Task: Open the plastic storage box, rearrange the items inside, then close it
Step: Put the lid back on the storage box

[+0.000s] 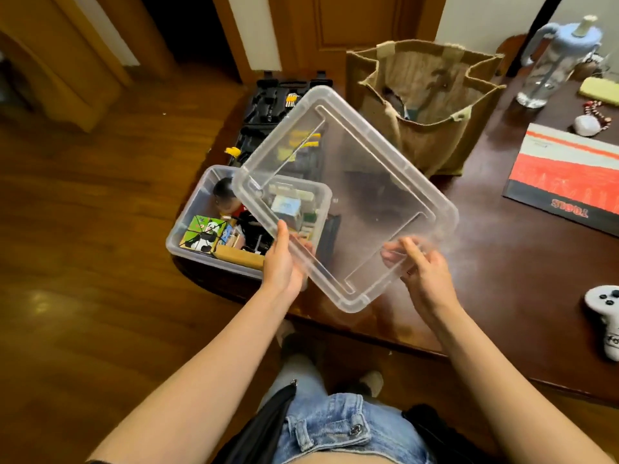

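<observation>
The clear plastic lid (351,182) is off the box and tilted in the air above the table. My left hand (283,262) grips its near-left edge, thumb on top. My right hand (422,266) pinches its near-right edge. Below and to the left stands the open clear storage box (187,212) at the table's corner. Inside it lie a green panda-print cube (204,234), a black and red figure (234,205), small wooden pieces (239,254) and a pale blue box seen through the lid.
A brown jute bag (425,105) stands behind the lid. A black tool case (271,105) lies open at the far left. A red and grey book (566,172), a water bottle (549,61) and a white game controller (603,316) sit on the dark wooden table (502,279) at the right.
</observation>
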A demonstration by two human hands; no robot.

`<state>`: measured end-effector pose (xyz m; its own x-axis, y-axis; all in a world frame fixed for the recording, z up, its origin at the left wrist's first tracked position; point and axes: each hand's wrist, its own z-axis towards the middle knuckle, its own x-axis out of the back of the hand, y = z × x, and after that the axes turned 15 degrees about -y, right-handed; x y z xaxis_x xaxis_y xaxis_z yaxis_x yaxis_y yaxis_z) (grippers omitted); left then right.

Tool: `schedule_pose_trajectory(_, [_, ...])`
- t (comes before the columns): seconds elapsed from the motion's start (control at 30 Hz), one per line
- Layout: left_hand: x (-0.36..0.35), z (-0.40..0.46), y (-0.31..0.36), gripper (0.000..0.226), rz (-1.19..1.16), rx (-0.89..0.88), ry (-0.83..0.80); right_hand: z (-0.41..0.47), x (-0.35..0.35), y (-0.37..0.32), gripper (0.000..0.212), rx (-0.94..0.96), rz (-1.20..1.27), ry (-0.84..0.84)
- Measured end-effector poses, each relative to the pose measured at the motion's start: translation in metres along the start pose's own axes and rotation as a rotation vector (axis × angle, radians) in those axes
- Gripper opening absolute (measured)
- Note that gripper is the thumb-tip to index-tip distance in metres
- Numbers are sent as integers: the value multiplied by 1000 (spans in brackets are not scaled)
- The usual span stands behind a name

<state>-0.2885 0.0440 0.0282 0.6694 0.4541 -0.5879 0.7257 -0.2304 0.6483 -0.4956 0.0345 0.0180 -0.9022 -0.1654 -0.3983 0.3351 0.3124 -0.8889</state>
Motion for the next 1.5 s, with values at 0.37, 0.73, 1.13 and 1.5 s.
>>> schedule_pose_trajectory(0.37, [108,-5,123,32,299,-213,434,69,-85,4,31,-48,-307,-7])
schedule_pose_trajectory(0.73, [148,69,212,33,1169,-143,284,112,-154,36,28,-83,-538,151])
schedule_pose_trajectory(1.13, [173,126,213,33,1513,-42,49,118,-178,57,16,-21,-892,519])
schedule_pose_trajectory(1.5, [183,129,215,24,1849,26,16,122,-174,68,21,-134,-1079,586])
